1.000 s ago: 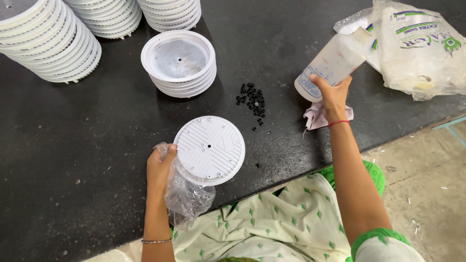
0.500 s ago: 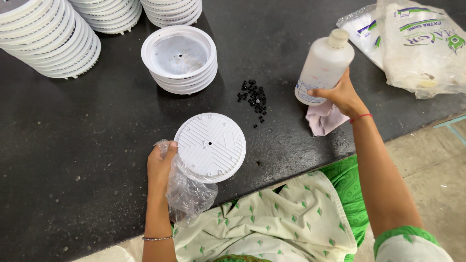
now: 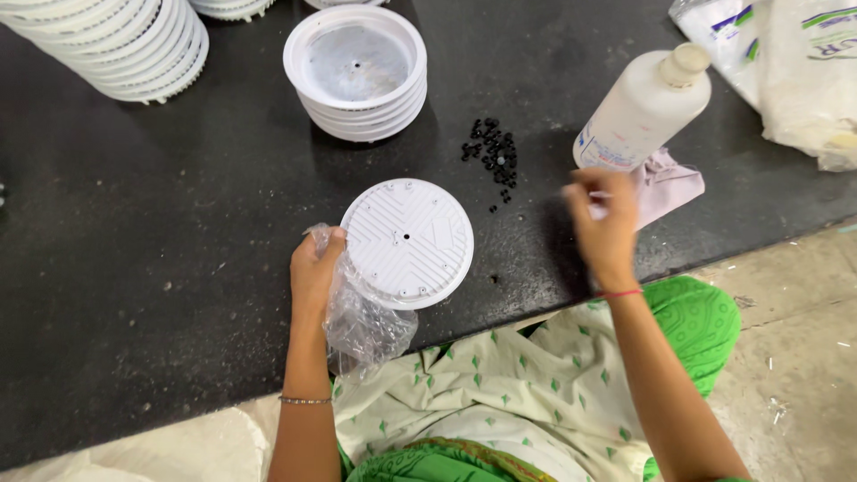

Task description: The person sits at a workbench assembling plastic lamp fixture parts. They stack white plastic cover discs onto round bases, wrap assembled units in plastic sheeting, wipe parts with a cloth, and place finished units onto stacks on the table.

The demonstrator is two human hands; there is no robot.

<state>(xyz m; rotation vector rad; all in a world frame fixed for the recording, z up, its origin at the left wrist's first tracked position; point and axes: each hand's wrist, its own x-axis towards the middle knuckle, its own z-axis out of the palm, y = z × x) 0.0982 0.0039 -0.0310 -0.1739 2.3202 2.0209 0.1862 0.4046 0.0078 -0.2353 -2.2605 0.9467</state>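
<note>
At the centre of the frame a white disc [image 3: 408, 241] lies flat on the black desk [image 3: 161, 268], ribbed face up with a small hole in its middle; the left hand [image 3: 314, 270] sits at its left edge, fingers clenched on a crumpled clear bag [image 3: 364, 323] that hangs over the desk's near edge, and the bag's film hides part of the disc's lower left rim, so whether the fingers also pinch the disc I cannot tell. The right hand [image 3: 605, 228] is blurred, right of centre, raised over the desk; its fingers are bunched and something thin and pale shows at the tips, too smeared to name, so I cannot tell whether they grasp it. Just above that hand a white bottle [image 3: 644, 109] with a cream cap stands tilted; behind the hand a pale pink cloth [image 3: 668, 185] lies under the bottle's foot, partly covered. A small heap of black beads [image 3: 494, 156] lies between disc and bottle, touching neither. At upper centre is a stack of white dishes [image 3: 357, 76]; at upper left a bigger leaning stack [image 3: 134, 45], cut off by the frame edge. At upper right plastic sacks [image 3: 794, 71] run out of frame. A green and cream garment [image 3: 500, 393] fills the bottom.
</note>
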